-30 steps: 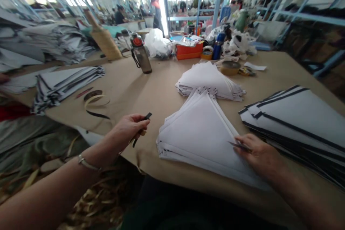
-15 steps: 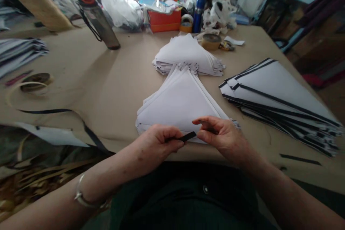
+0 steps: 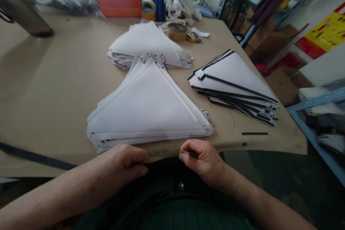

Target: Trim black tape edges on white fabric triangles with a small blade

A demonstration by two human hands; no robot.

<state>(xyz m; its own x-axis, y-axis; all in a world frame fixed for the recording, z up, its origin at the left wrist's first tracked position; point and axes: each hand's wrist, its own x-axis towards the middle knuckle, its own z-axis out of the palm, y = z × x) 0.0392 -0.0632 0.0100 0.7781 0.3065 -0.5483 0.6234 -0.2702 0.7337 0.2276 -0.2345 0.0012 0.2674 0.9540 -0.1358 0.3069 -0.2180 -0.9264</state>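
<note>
One narrowly pinched left hand (image 3: 133, 160) holds flat black tape (image 3: 35, 156) that trails across the matte brown worktop (image 3: 61, 86); the right hand (image 3: 201, 160) is curled around a thin dark piece (image 3: 192, 153), details unclear. Smooth white triangular sheets (image 3: 148, 104) lie fanned just beyond.

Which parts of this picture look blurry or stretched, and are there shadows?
In the head view, the bottle at upper left looks stretched and smeared, a soft shadow lying on the table below it; the front white stack is clearer; in that same view, dark clothing shows little detail.
</note>
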